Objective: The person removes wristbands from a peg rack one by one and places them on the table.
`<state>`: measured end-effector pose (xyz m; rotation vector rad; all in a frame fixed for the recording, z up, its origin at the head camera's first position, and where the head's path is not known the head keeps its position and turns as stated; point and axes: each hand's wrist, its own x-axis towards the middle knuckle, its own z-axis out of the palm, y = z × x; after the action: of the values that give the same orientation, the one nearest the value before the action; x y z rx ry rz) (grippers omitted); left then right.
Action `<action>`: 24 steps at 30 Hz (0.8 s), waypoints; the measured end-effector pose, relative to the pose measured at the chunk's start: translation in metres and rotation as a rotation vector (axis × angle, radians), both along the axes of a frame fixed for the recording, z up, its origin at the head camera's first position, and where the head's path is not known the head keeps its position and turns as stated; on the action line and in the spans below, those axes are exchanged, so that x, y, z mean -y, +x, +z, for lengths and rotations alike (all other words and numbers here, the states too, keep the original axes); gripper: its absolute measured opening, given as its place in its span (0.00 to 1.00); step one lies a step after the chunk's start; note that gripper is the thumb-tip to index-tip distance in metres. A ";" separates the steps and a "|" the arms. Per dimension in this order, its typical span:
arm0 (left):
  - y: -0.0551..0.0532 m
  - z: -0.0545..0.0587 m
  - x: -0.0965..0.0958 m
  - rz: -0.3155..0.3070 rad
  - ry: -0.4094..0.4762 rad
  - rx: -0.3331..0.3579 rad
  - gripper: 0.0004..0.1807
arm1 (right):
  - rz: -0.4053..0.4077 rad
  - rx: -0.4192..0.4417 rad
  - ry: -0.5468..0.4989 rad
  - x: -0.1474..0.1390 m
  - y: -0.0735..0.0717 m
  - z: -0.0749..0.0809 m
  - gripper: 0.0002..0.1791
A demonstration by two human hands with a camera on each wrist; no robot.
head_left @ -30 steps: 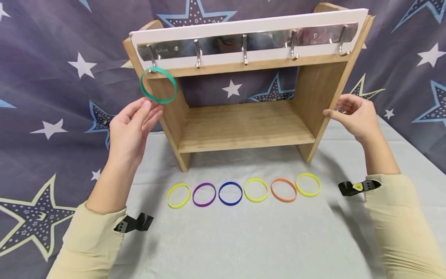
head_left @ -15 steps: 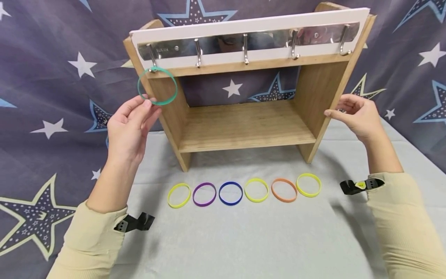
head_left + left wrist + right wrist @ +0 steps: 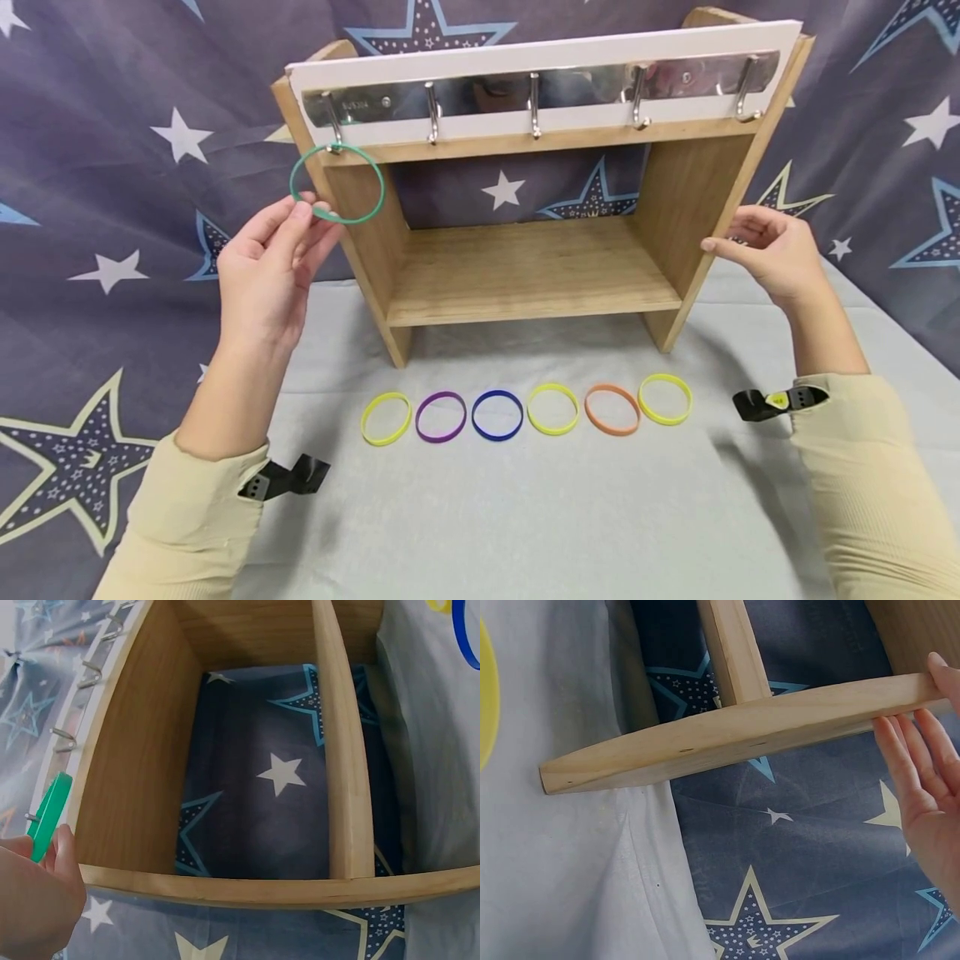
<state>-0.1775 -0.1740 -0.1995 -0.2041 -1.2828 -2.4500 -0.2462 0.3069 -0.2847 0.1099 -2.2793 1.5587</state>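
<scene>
My left hand [image 3: 266, 279] pinches a green silicone wristband [image 3: 367, 218] between thumb and fingers at its lower left. The band's top overlaps the tip of the leftmost metal hook [image 3: 333, 121] in the head view. From the left wrist, the band [image 3: 51, 814] appears nearly edge-on, with a hook tip beside it. My right hand [image 3: 780, 258] grips the right side panel of a wooden shelf [image 3: 525, 267]. In the right wrist view, the thumb lies on the panel's [image 3: 780, 712] front edge and the fingers press its outer face.
On the grey cloth [image 3: 510, 517] in front of the shelf, several wristbands lie in a row, among them a purple one [image 3: 417, 421], a blue one [image 3: 474, 421] and an orange one [image 3: 588, 408]. A metal rail [image 3: 480, 96] with several hooks runs along the shelf's top. Star-patterned fabric [image 3: 75, 333] hangs behind.
My left hand has shifted slightly left and up, and the green wristband's lower left side has swung left with it. The right hand stays on the shelf panel.
</scene>
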 end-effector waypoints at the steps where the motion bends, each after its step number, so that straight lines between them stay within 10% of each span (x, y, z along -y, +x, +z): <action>1: 0.001 0.001 0.000 -0.003 0.007 -0.003 0.06 | -0.003 0.003 0.003 0.000 0.000 0.000 0.19; 24: 0.012 0.015 0.018 -0.109 0.097 0.021 0.08 | 0.012 0.029 -0.009 -0.001 0.001 0.001 0.20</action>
<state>-0.1657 -0.1917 -0.1842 -0.2288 -1.1868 -2.6060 -0.2454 0.3081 -0.2838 0.0999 -2.2976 1.5859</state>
